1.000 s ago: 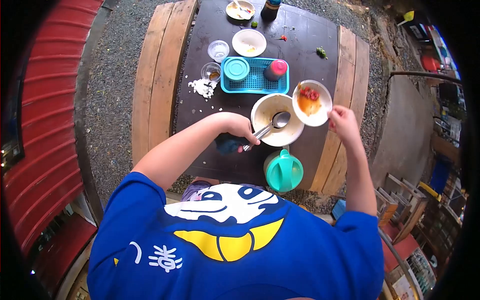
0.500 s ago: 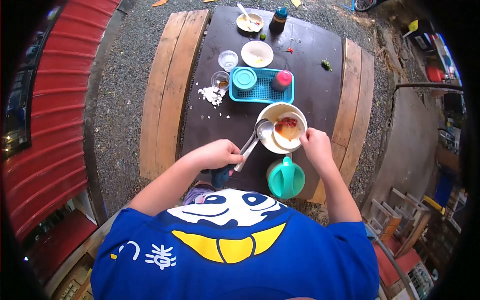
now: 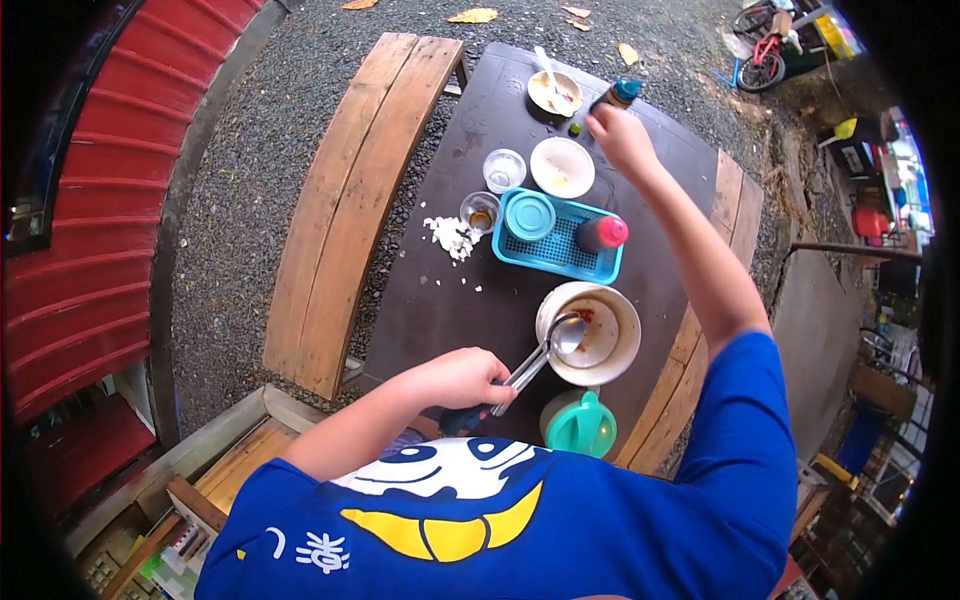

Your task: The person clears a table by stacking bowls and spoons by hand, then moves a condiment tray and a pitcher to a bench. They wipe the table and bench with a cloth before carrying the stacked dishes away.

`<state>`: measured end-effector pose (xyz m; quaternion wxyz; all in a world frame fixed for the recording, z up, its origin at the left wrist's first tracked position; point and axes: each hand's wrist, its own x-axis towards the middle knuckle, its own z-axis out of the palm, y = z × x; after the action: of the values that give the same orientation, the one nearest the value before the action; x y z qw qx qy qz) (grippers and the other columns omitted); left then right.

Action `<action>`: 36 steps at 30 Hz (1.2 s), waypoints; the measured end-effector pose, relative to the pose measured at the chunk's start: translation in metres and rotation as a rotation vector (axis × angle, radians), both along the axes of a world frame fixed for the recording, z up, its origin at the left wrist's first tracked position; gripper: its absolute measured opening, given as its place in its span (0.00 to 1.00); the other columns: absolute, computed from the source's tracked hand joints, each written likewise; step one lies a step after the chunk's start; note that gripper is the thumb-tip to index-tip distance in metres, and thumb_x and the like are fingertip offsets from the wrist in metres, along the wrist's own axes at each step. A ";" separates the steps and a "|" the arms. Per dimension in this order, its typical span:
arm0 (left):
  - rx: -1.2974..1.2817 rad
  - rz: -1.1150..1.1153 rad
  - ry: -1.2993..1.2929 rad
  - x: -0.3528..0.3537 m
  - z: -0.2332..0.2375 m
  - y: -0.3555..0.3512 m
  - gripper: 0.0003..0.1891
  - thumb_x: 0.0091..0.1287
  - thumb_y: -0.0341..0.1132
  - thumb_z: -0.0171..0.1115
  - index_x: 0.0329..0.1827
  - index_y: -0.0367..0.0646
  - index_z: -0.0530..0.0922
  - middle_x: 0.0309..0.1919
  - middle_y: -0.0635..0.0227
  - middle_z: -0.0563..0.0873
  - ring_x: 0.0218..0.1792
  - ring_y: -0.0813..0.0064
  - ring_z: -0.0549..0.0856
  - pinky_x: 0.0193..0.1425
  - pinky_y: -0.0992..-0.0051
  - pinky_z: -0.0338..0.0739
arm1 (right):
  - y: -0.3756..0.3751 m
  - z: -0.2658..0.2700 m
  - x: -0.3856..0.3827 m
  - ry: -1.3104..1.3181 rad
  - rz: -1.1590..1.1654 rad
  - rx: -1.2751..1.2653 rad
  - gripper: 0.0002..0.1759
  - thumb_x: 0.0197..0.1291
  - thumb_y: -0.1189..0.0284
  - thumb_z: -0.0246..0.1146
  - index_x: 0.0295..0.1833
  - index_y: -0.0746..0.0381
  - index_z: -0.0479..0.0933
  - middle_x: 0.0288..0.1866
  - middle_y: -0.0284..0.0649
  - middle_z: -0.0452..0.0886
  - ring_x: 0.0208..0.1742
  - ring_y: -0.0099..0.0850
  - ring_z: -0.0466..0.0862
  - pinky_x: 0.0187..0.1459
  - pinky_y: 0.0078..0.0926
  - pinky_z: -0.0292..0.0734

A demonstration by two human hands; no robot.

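Note:
My left hand [image 3: 468, 380] is closed around the handles of two metal spoons [image 3: 528, 372] near the table's front edge. Their heads rest over a pale bowl [image 3: 612, 368], which has reddish-brown sauce inside and seems to be stacked with another. Stretched across the table, my right hand [image 3: 622, 138] has curled fingers beside a dark bottle with a blue cap [image 3: 624, 92]. What its fingers hold, if anything, is hidden. A small green fruit [image 3: 575, 129] lies just left of those fingers. Close to my body stands a pitcher with a green lid [image 3: 582, 428].
A blue basket [image 3: 540, 262] holds a round teal-lidded tub [image 3: 529, 215] and a red-capped bottle [image 3: 602, 234]. Clear cups [image 3: 504, 170], white scraps [image 3: 452, 238], a used bowl [image 3: 562, 167] and a plate with a spoon [image 3: 555, 93] lie around it. Wooden benches [image 3: 350, 220] flank the table.
My right hand has left the bowl's rim and reached to the far side beside the blue-capped bottle. My left hand still holds the spoons over the bowl. The view has shifted.

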<state>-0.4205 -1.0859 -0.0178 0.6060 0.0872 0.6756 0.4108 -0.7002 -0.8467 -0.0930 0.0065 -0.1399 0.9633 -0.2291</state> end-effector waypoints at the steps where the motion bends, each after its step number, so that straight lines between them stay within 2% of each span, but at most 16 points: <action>1: 0.023 -0.009 0.011 -0.002 -0.001 -0.002 0.14 0.67 0.42 0.58 0.33 0.41 0.84 0.18 0.70 0.83 0.22 0.79 0.83 0.33 0.75 0.77 | -0.011 -0.023 -0.032 0.032 0.011 0.016 0.18 0.61 0.61 0.58 0.34 0.68 0.80 0.35 0.55 0.82 0.41 0.51 0.83 0.45 0.46 0.77; 4: 0.089 -0.024 0.051 -0.005 -0.010 -0.008 0.15 0.66 0.43 0.58 0.31 0.40 0.84 0.18 0.69 0.84 0.22 0.75 0.84 0.33 0.73 0.77 | -0.044 -0.087 -0.131 0.069 -0.037 0.179 0.20 0.62 0.58 0.58 0.42 0.66 0.81 0.44 0.54 0.83 0.44 0.51 0.83 0.49 0.45 0.77; 6: 0.162 -0.052 0.090 -0.003 -0.021 -0.012 0.15 0.65 0.43 0.58 0.31 0.40 0.84 0.18 0.68 0.84 0.22 0.73 0.84 0.34 0.71 0.77 | -0.063 -0.093 -0.158 -0.071 -0.208 0.288 0.23 0.63 0.56 0.59 0.49 0.65 0.81 0.48 0.53 0.82 0.51 0.49 0.81 0.54 0.43 0.76; 8: 0.168 -0.078 0.096 -0.003 -0.027 -0.017 0.15 0.65 0.44 0.57 0.34 0.41 0.84 0.21 0.65 0.85 0.26 0.67 0.86 0.37 0.68 0.78 | -0.072 -0.109 -0.180 -0.096 -0.225 0.425 0.26 0.61 0.52 0.61 0.52 0.63 0.81 0.54 0.54 0.80 0.63 0.45 0.74 0.60 0.41 0.72; 9: 0.158 -0.077 0.096 -0.003 -0.028 -0.019 0.15 0.65 0.44 0.57 0.34 0.41 0.84 0.21 0.64 0.85 0.27 0.67 0.86 0.37 0.67 0.78 | -0.069 -0.127 -0.193 -0.079 -0.248 0.442 0.30 0.62 0.48 0.59 0.51 0.65 0.80 0.57 0.57 0.77 0.56 0.49 0.79 0.57 0.41 0.74; 12: 0.167 -0.065 0.119 0.000 -0.037 -0.025 0.16 0.65 0.44 0.56 0.36 0.40 0.84 0.23 0.61 0.85 0.28 0.62 0.85 0.38 0.66 0.78 | -0.069 -0.146 -0.211 -0.050 -0.338 0.414 0.32 0.58 0.46 0.62 0.50 0.65 0.81 0.52 0.54 0.81 0.57 0.47 0.80 0.56 0.40 0.75; 15: 0.186 -0.045 0.129 0.001 -0.040 -0.033 0.16 0.65 0.44 0.57 0.37 0.40 0.84 0.23 0.59 0.85 0.28 0.62 0.85 0.37 0.66 0.78 | -0.073 -0.152 -0.219 -0.158 -0.275 0.485 0.29 0.59 0.49 0.64 0.54 0.62 0.80 0.58 0.52 0.78 0.59 0.44 0.79 0.58 0.41 0.75; 18: 0.224 -0.012 0.163 0.005 -0.045 -0.035 0.16 0.66 0.44 0.57 0.38 0.39 0.84 0.23 0.58 0.85 0.27 0.62 0.85 0.37 0.66 0.78 | -0.065 -0.146 -0.227 -0.377 -0.357 0.327 0.31 0.57 0.47 0.65 0.53 0.63 0.80 0.55 0.50 0.81 0.57 0.43 0.81 0.57 0.40 0.75; 19: 0.229 -0.012 0.171 0.007 -0.044 -0.035 0.16 0.66 0.44 0.57 0.39 0.39 0.84 0.23 0.58 0.85 0.27 0.61 0.85 0.36 0.66 0.77 | -0.061 -0.153 -0.232 -0.278 -0.327 0.350 0.29 0.56 0.45 0.64 0.46 0.62 0.83 0.47 0.49 0.84 0.50 0.44 0.84 0.51 0.39 0.77; 20: 0.235 -0.012 0.185 0.006 -0.043 -0.035 0.16 0.66 0.44 0.57 0.39 0.39 0.84 0.23 0.58 0.84 0.27 0.61 0.85 0.36 0.66 0.77 | -0.059 -0.152 -0.232 -0.281 -0.331 0.330 0.25 0.57 0.48 0.64 0.43 0.59 0.84 0.44 0.46 0.85 0.48 0.44 0.84 0.50 0.37 0.77; 22: 0.229 -0.015 0.182 0.007 -0.043 -0.033 0.16 0.66 0.44 0.57 0.39 0.39 0.84 0.23 0.58 0.85 0.27 0.62 0.85 0.36 0.66 0.77 | -0.043 -0.172 -0.257 -0.360 -0.300 0.308 0.26 0.55 0.48 0.66 0.49 0.58 0.84 0.51 0.44 0.84 0.53 0.39 0.83 0.54 0.37 0.76; 25: 0.226 -0.016 0.147 0.005 -0.043 -0.029 0.16 0.65 0.45 0.57 0.38 0.40 0.84 0.22 0.59 0.85 0.27 0.62 0.85 0.36 0.66 0.77 | -0.026 -0.159 -0.250 -0.321 -0.146 0.020 0.22 0.54 0.50 0.67 0.43 0.57 0.86 0.42 0.43 0.87 0.45 0.33 0.86 0.49 0.34 0.78; 29: 0.249 -0.001 0.221 0.004 -0.046 -0.026 0.15 0.64 0.45 0.58 0.35 0.42 0.84 0.22 0.60 0.85 0.27 0.61 0.85 0.36 0.65 0.78 | -0.018 -0.127 -0.242 -0.176 -0.014 0.040 0.19 0.56 0.55 0.66 0.39 0.61 0.86 0.33 0.39 0.86 0.34 0.24 0.82 0.40 0.29 0.76; 30: 0.254 -0.031 0.168 -0.003 -0.044 -0.025 0.15 0.65 0.44 0.59 0.33 0.42 0.84 0.22 0.62 0.85 0.26 0.65 0.86 0.35 0.67 0.78 | -0.018 -0.109 -0.224 -0.176 0.021 0.037 0.18 0.58 0.57 0.65 0.39 0.62 0.85 0.31 0.37 0.86 0.33 0.24 0.81 0.40 0.27 0.75; 32: 0.202 0.080 -0.040 -0.003 -0.038 -0.020 0.14 0.65 0.43 0.59 0.30 0.42 0.83 0.19 0.68 0.84 0.22 0.76 0.84 0.31 0.73 0.76 | 0.003 -0.084 -0.194 -0.097 0.177 -0.304 0.17 0.62 0.60 0.62 0.38 0.65 0.83 0.28 0.36 0.83 0.33 0.24 0.80 0.40 0.24 0.74; 36: 0.124 0.049 0.007 -0.005 -0.037 -0.008 0.14 0.66 0.42 0.59 0.30 0.41 0.84 0.18 0.69 0.83 0.21 0.79 0.82 0.31 0.75 0.76 | 0.024 0.062 -0.008 0.029 0.166 -0.217 0.12 0.65 0.67 0.59 0.36 0.66 0.80 0.30 0.36 0.81 0.35 0.23 0.79 0.39 0.23 0.73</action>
<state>-0.4258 -1.0939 -0.0552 0.5869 0.1094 0.6529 0.4661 -0.7086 -0.8226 -0.0312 -0.0036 -0.2222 0.9179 -0.3287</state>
